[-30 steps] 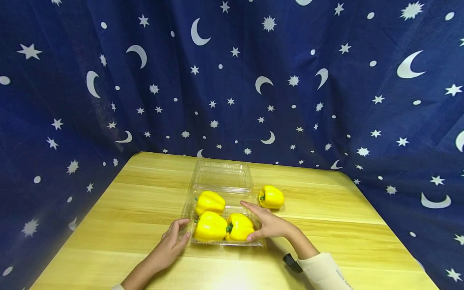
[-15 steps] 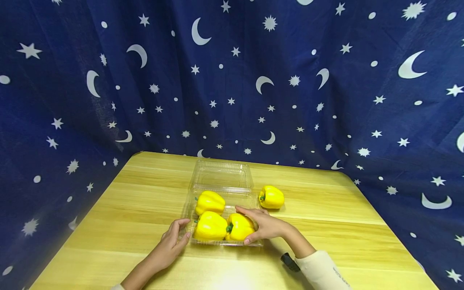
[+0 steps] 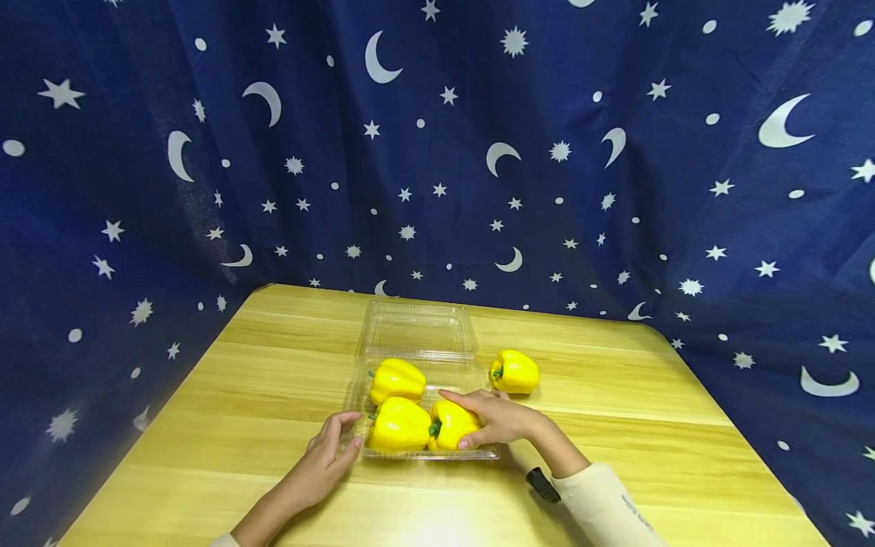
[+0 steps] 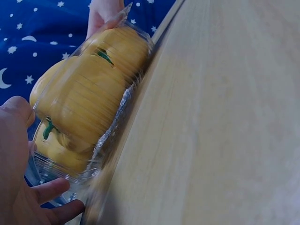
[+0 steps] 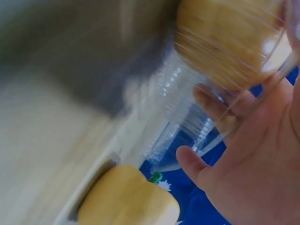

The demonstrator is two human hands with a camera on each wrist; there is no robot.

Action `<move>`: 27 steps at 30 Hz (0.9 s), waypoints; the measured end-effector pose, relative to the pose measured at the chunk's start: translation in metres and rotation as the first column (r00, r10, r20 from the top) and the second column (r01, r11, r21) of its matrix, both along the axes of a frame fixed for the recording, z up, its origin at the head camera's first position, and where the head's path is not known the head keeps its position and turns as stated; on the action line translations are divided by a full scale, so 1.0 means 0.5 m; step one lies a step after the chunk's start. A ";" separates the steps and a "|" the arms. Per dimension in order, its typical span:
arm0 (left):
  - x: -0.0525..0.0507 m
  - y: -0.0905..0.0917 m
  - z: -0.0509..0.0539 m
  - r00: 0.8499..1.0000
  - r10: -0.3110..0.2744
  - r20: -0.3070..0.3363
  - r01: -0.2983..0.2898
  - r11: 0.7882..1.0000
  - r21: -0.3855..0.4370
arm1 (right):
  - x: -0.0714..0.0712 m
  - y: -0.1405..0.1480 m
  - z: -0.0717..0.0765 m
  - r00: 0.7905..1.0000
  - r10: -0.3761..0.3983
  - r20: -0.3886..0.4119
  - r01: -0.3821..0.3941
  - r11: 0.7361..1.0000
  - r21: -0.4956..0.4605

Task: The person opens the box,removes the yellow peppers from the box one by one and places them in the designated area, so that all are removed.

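From my head view, I see my right hand [image 3: 502, 420] curled over the front-right yellow pepper [image 3: 454, 427] inside the open clear box [image 3: 454, 376], my left hand [image 3: 321, 460] at the box's left side with thumb and fingers apart, and a loose pepper [image 3: 517, 372] on the table [image 3: 629, 433] beyond my right hand. At my left wrist, the thumb sits by the box's rim, fingers spread lower down. At my right wrist, some fingers show through the box's wall near the blurred pepper.
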State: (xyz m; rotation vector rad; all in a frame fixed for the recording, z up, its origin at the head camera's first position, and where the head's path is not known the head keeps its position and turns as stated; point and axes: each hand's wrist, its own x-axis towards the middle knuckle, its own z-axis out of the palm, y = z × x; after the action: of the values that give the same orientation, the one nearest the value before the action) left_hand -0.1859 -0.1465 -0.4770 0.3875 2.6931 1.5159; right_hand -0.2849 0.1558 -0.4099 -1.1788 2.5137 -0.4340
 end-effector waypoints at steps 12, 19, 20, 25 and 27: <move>-0.002 -0.001 0.000 1.000 0.018 0.000 -0.018 1.000 -0.002 | 0.011 -0.003 -0.016 0.994 -0.001 -0.111 -0.010 0.995 -0.103; -0.005 -0.001 0.002 0.999 0.032 -0.008 -0.032 0.999 -0.025 | 0.003 -0.007 -0.004 0.987 0.020 -0.159 -0.024 0.999 -0.026; -0.005 0.000 0.002 0.999 0.032 -0.010 -0.033 0.999 -0.024 | 0.002 -0.007 -0.003 0.987 0.022 -0.160 -0.026 0.999 -0.023; -0.004 0.001 -0.002 0.999 0.033 -0.019 -0.033 0.999 -0.027 | 0.001 -0.006 -0.012 0.980 0.016 -0.197 -0.028 0.998 -0.058; -0.002 0.001 -0.003 0.999 0.030 -0.023 -0.031 0.999 -0.030 | 0.001 -0.005 -0.016 0.976 0.006 -0.218 -0.024 0.996 -0.082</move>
State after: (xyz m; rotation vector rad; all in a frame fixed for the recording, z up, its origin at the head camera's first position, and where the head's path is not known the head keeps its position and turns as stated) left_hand -0.1871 -0.1461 -0.4786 0.3660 2.7477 1.4858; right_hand -0.2842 0.1535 -0.4182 -1.3419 2.6923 -0.4316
